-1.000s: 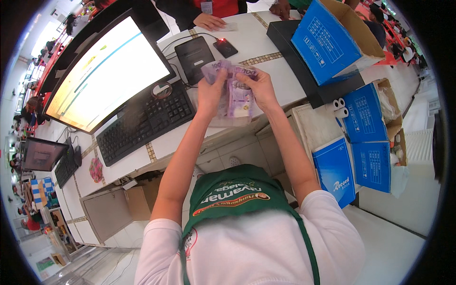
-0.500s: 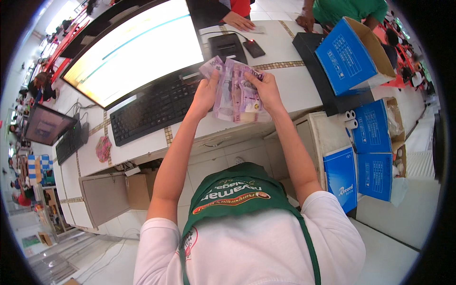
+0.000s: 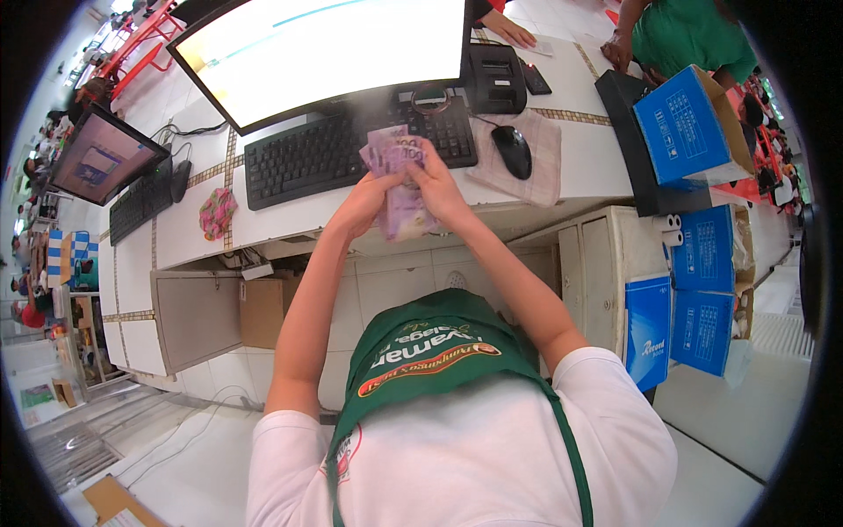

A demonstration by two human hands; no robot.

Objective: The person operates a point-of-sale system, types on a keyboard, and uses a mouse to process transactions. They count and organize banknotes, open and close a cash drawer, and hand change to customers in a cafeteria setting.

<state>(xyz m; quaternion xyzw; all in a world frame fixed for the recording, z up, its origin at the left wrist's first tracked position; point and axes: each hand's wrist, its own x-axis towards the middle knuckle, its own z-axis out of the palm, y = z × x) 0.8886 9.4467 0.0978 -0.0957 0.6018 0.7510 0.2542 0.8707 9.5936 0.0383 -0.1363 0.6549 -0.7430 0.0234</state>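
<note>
Several purple banknotes (image 3: 404, 211), overlapping and partly fanned at the top, are gripped between my two hands above the front edge of the counter. My left hand (image 3: 362, 204) pinches them from the left side. From the right, my right hand (image 3: 436, 186) closes on the same notes, thumb across their face. Just beyond the notes lies a black keyboard (image 3: 299, 161), partly covered by them. A black computer mouse (image 3: 511, 152) rests on a pale checked cloth (image 3: 540, 167) to the right of my right hand.
A large lit monitor (image 3: 325, 53) stands behind the keyboard, with a black card-reader-like device (image 3: 494, 79) beside it. Blue cardboard boxes (image 3: 680, 127) are at the right. Across the counter, a person's hand (image 3: 512, 32) rests on paper. A pink-green cloth (image 3: 217, 213) lies left.
My hands have come closer together and lower, gathering the spread banknotes into a tighter bundle. The view has shifted, so the mouse and its cloth now show.
</note>
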